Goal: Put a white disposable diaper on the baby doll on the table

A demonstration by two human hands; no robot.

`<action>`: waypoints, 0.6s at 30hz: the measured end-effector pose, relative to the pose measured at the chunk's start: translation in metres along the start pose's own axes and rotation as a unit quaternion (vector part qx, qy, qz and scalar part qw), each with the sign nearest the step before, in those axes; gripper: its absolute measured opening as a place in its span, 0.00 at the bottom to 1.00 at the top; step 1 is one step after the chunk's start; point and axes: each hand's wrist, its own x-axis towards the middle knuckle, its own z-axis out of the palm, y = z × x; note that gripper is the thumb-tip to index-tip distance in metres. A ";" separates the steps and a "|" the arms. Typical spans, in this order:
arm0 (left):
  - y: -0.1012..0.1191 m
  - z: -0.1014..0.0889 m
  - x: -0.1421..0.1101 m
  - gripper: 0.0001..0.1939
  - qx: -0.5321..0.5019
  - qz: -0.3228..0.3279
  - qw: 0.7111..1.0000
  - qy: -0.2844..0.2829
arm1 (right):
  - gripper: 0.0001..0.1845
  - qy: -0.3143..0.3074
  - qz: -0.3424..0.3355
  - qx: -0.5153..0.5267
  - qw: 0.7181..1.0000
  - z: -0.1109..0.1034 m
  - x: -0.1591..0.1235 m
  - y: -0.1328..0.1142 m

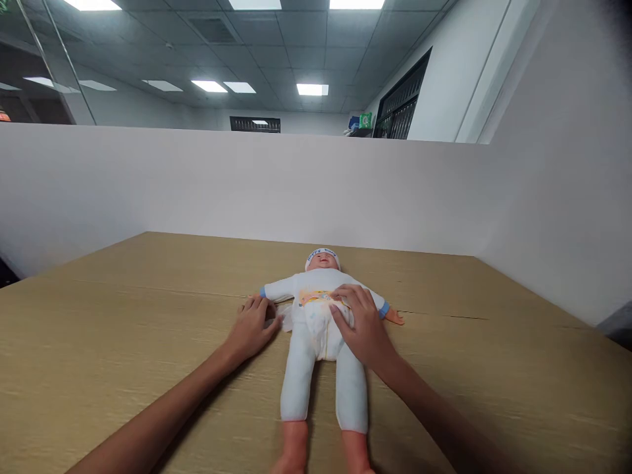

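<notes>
A baby doll (301, 342) lies on its back, arms spread, in a white outfit with blue cuffs. It wears a white headband (322, 253) with lettering. Around its hips is a white diaper (323, 332) with a coloured print at its top edge. My left hand (254, 326) is beside the doll's arm, fingers bent and apart from the thumb, which is close to the diaper's loose side wing (285, 317). Across the doll's belly lies my right hand (363, 322), thumb and fingers spread over the diaper's front; its palm side is hidden.
The doll lies on a brown, cardboard-like tabletop (148, 316) with a seam across it. A white partition (247, 184) rises behind the table and continues along the right side. Beyond it, a green and blue package (364, 120) sits high up.
</notes>
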 end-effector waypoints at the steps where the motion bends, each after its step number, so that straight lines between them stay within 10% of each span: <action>1: 0.000 0.001 0.000 0.16 0.015 -0.007 1.000 -0.009 | 0.08 -0.001 0.007 -0.008 1.000 0.005 0.010 -0.006; 11: 0.002 -0.026 0.024 0.25 -0.181 -0.100 0.976 -0.065 | 0.18 -0.067 0.062 -0.069 0.993 0.040 0.050 -0.011; 18: 0.060 -0.024 0.064 0.27 -0.272 -0.037 0.960 -0.062 | 0.14 -0.077 0.052 -0.093 0.991 0.042 0.047 -0.011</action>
